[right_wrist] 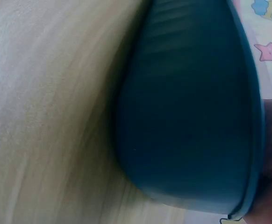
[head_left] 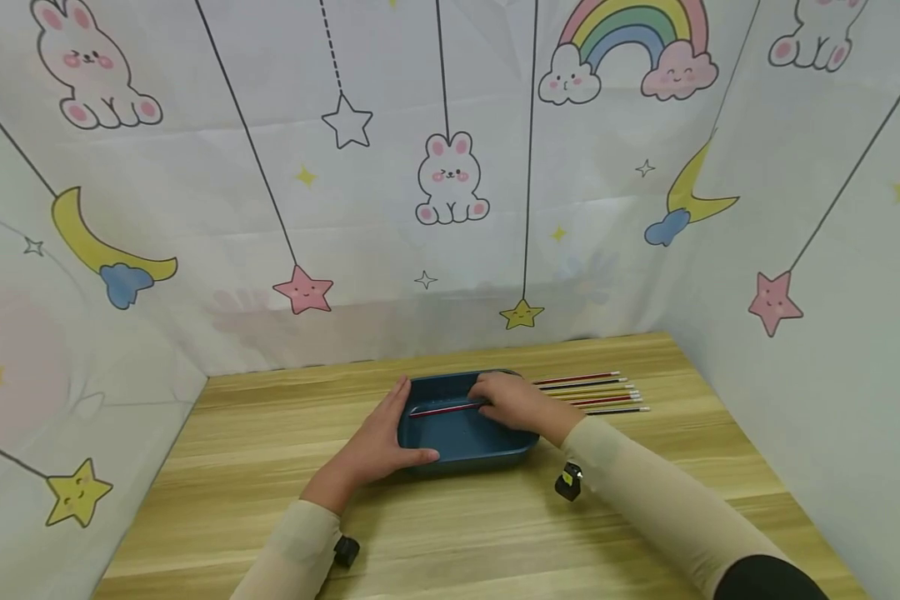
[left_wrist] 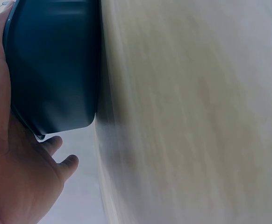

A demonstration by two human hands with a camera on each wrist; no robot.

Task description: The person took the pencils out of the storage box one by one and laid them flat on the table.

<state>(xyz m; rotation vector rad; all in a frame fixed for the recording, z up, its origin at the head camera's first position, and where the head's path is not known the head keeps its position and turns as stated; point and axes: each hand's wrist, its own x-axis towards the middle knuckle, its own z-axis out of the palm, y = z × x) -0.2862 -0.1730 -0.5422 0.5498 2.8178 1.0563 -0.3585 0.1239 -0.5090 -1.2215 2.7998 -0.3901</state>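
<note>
A dark blue tray (head_left: 457, 450) sits on the wooden table, its outer wall (left_wrist: 56, 70) filling part of the left wrist view. My left hand (head_left: 371, 442) rests against its left end, fingers fairly straight along that side and thumb on the near rim. Inside the tray my right hand (head_left: 517, 404) pinches a red striped pencil (head_left: 442, 409), which lies slanted with one end toward the left wall. The pencil's other end is hidden by the hand. In the right wrist view the tray's side (right_wrist: 187, 116) covers most of the hand.
Several pencils (head_left: 592, 392) with white ends lie side by side on the table (head_left: 270, 425), just right of the tray. A white cloth (head_left: 375, 250) printed with rabbits, stars and moons encloses the table at the back and sides.
</note>
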